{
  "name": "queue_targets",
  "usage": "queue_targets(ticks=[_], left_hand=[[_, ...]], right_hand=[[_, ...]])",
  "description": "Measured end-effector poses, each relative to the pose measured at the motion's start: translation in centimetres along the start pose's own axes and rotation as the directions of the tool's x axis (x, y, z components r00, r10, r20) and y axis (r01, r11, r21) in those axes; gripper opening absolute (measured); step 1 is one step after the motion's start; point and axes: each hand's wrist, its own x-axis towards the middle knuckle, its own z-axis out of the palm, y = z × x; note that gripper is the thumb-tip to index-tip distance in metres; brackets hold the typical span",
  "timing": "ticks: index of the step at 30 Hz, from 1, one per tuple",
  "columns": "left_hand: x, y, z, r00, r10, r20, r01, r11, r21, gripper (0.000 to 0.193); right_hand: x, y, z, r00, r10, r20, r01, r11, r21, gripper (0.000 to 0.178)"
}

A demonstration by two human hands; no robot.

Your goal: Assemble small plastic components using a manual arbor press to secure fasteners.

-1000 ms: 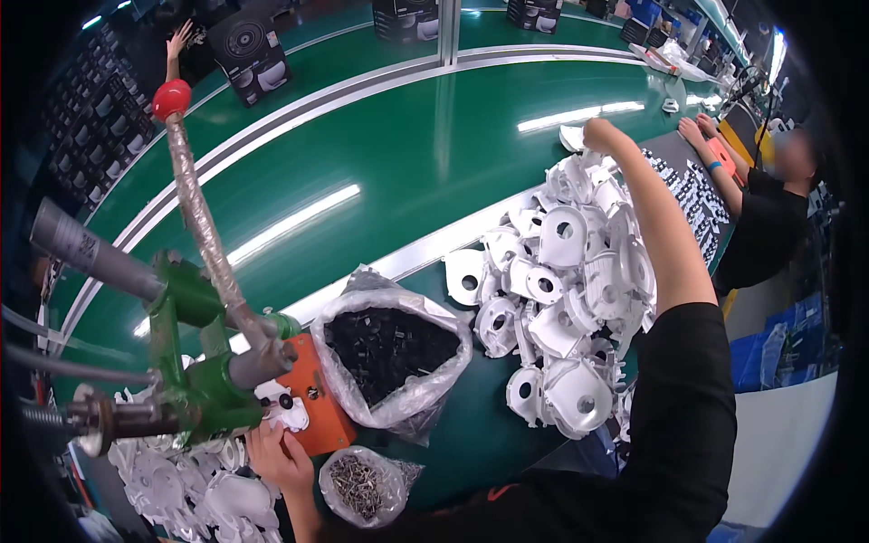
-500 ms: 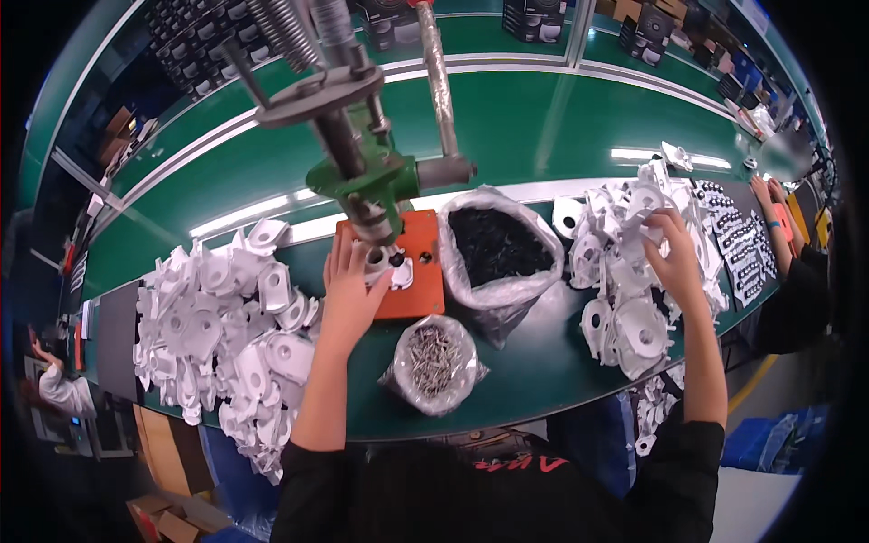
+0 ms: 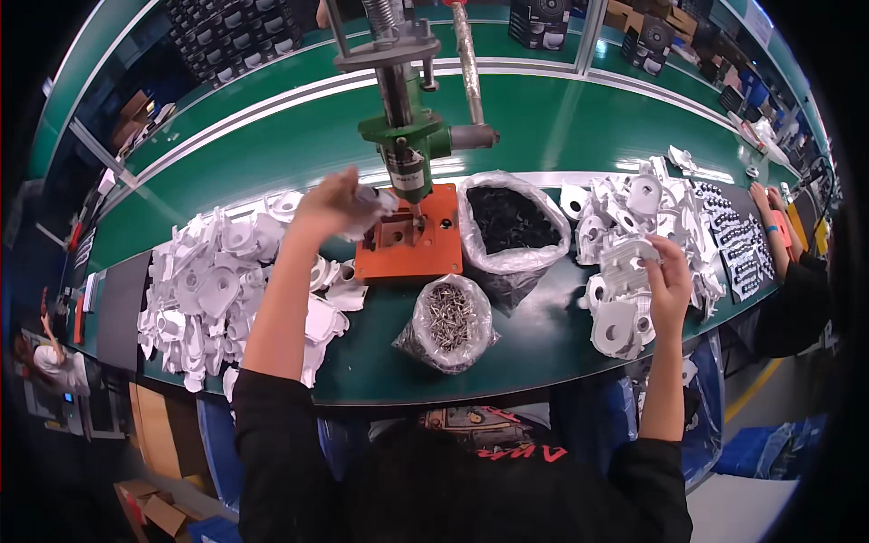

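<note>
My left hand [image 3: 328,206] is closed on a white plastic part [image 3: 371,214], lifted at the left side of the orange fixture block [image 3: 407,263]; the part is partly hidden and smeared by motion. The recess of the block shows no white part in it. Above it stands the green hand press [image 3: 405,133], its ram pointing down at the block. At the front of the right pile of white plastic parts [image 3: 646,195], my right hand [image 3: 669,282] pinches a white plastic part [image 3: 625,262] by its right edge.
A larger pile of white parts [image 3: 210,285] lies on the left. In the middle stand a bag of black pieces [image 3: 511,222] and a bag of metal screws [image 3: 450,317]. Further right are a tray of small parts [image 3: 738,240] and another person's hands [image 3: 768,196].
My left hand has lifted the white part off the orange block, up and left. My right hand has drawn a white part toward me from the right pile. The view has shifted slightly.
</note>
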Motion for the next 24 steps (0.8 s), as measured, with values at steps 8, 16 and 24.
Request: queue_targets(ticks=[8,16,24], left_hand=[[4.3,-8.8,4.1,0.684,0.116,-0.72,-0.33,0.929,-0.164,0.053],[-4.7,-6.3,2.7,0.987,0.123,-0.1,-0.153,0.906,-0.395,0.037],[-12.2,-6.9,3.4,0.979,0.181,0.097,-0.042,0.636,-0.771,0.026]], right_hand=[[-1.9,1.8,-0.1,0.957,-0.046,-0.286,0.078,0.992,0.1,0.025],[-8.8,0.6,0.0,0.929,0.37,-0.032,-0.253,0.693,0.675,0.003],[-18.4,1.7,-6.5,0.411,0.595,0.69,-0.909,0.326,0.261,0.013]])
